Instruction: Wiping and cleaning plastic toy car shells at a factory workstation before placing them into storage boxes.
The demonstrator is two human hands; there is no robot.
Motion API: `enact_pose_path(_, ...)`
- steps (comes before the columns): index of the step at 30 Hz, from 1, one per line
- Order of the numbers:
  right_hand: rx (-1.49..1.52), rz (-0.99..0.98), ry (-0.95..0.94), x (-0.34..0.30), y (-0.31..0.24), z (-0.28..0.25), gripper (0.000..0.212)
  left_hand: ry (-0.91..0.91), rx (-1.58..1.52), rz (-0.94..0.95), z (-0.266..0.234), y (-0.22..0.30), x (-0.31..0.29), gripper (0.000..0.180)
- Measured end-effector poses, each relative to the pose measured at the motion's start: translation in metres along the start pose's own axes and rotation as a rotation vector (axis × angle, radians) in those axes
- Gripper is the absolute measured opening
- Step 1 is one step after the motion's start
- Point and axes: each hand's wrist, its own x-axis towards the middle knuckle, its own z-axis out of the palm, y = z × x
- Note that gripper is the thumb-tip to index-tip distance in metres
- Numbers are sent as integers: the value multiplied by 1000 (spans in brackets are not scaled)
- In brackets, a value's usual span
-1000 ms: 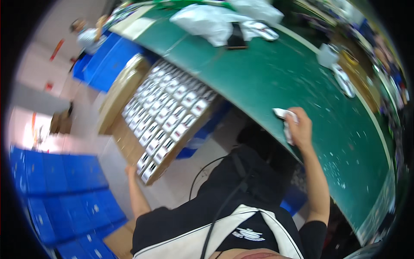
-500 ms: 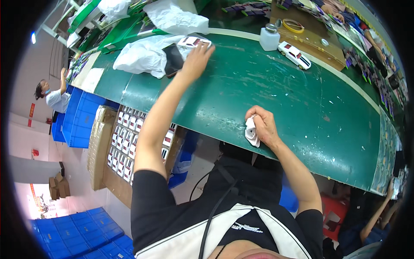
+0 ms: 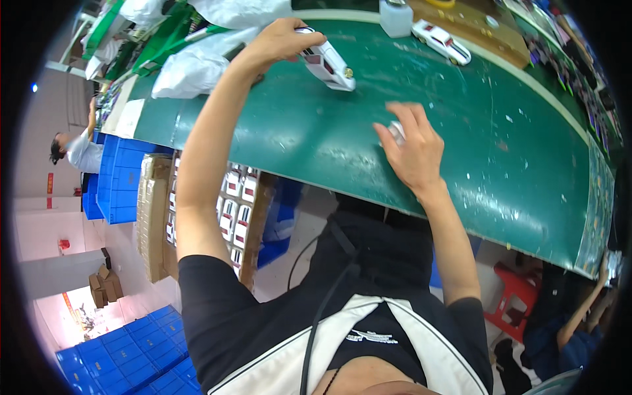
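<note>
Above the far part of the green worktable, my left hand grips a white toy car by one end, its other end pointing toward the middle of the table. My right hand is lower and to the right, thumb apart from the half-stretched fingers. A crumpled white cloth shows in its palm, mostly hidden by the hand. At the far side stands another white toy car with dark stripes, touched by neither hand.
White plastic bags lie at the far left. A whitish bottle stands beside the far car, near a brown board. Below the table's left edge, a carton holds several white cars. Blue crates are stacked lower left.
My left hand has picked up the white car from beside the plastic bag and brought it to the right. My right hand has moved away from the near table edge, its fingers loosening around the cloth.
</note>
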Motion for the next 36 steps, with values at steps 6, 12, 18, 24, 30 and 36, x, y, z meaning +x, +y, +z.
enact_pose_path(6, -324, -155, -254, -12, -7, -6, 60, -176, -516, -275, 92, 3, -57, 59)
enact_pose_path(12, -392, -25, -485, -19, 12, -46, 37, 25, -22, -56, 120, -6, -78, 52)
enact_pose_path(18, -293, 209, -511, -40, 57, -133, 44, 197, -121, 27, 113, -40, -107, 43)
enact_pose_path(24, -234, 95, -395, -32, 25, -56, 45, 298, -131, 170, 128, -37, -96, 40)
enact_pose_path(30, -110, 49, -380, -23, 12, -29, 51, 506, 154, 15, 107, -81, -82, 47)
enact_pose_path(36, -185, -22, -462, -12, 19, -23, 59, 157, -218, 227, 132, -16, -108, 53)
